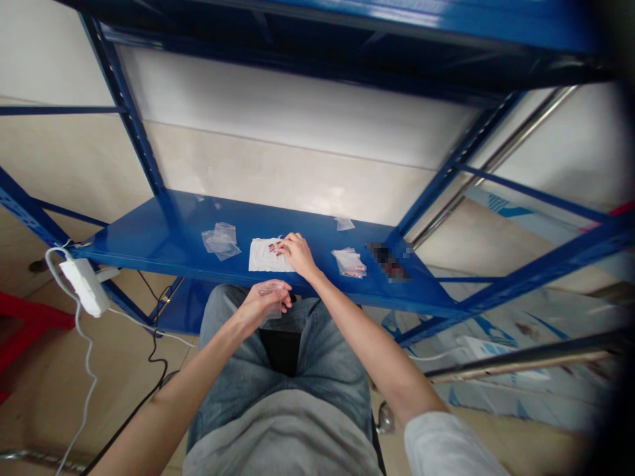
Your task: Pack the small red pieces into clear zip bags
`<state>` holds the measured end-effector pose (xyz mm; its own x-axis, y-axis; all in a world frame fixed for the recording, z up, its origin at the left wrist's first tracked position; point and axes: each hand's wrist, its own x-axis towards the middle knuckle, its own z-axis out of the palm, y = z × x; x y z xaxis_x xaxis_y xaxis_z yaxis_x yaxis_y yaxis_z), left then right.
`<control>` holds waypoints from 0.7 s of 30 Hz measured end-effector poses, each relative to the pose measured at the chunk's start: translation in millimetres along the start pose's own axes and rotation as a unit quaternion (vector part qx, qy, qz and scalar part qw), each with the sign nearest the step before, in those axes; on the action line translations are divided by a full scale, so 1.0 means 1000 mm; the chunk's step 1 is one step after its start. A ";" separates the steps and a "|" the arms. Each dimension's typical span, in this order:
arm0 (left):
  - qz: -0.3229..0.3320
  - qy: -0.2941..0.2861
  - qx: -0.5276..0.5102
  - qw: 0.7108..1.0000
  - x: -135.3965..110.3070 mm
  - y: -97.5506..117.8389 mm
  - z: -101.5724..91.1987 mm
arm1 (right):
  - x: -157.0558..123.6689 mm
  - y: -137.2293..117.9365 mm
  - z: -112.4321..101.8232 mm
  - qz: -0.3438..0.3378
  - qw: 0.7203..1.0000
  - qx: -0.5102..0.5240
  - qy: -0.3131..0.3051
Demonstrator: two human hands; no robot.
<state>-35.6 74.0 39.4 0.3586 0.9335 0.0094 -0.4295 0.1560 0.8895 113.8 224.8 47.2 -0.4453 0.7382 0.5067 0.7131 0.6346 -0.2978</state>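
My left hand [268,297] is held low in front of the shelf edge, its fingers closed round a clear plastic bag [272,312]. My right hand [296,251] reaches over a white cloth pouch [262,259] lying flat on the blue shelf. Its fingertips are pinched together at a few small reddish pieces [272,248] on the cloth; what sits between them is too small to make out. Left of the pouch lies a loose pile of clear plastic bags [221,240]. To the right is a stack of small bags [349,262] with reddish contents.
A single clear bag [344,223] lies near the shelf's back edge. A dark, pixelated object [389,262] rests at the right end. The blue shelf [173,228] has uprights at both sides and another shelf [317,46] overhead. A white power strip [85,285] hangs at left.
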 end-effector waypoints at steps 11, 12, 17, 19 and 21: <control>0.001 0.040 0.023 0.999 0.004 0.007 -0.004 | -0.023 -0.057 -0.034 0.068 0.972 0.183 0.132; 0.003 0.041 0.029 0.999 0.005 0.006 -0.005 | -0.029 -0.066 -0.037 0.052 0.971 0.206 0.112; 0.020 0.040 0.038 0.998 0.006 0.004 -0.008 | -0.052 -0.085 -0.051 0.007 0.965 0.262 -0.011; 0.023 0.043 0.037 0.998 0.005 0.004 -0.008 | -0.056 -0.083 -0.053 0.003 0.961 0.274 -0.043; 0.021 0.044 0.032 0.998 0.004 0.006 -0.007 | -0.055 -0.076 -0.051 0.011 0.956 0.289 -0.049</control>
<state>-42.8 81.2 41.7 0.2652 0.9641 0.0095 -0.3884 0.0978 0.9163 111.8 124.0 83.1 -0.5024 0.7524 0.4261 0.3166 0.6186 -0.7191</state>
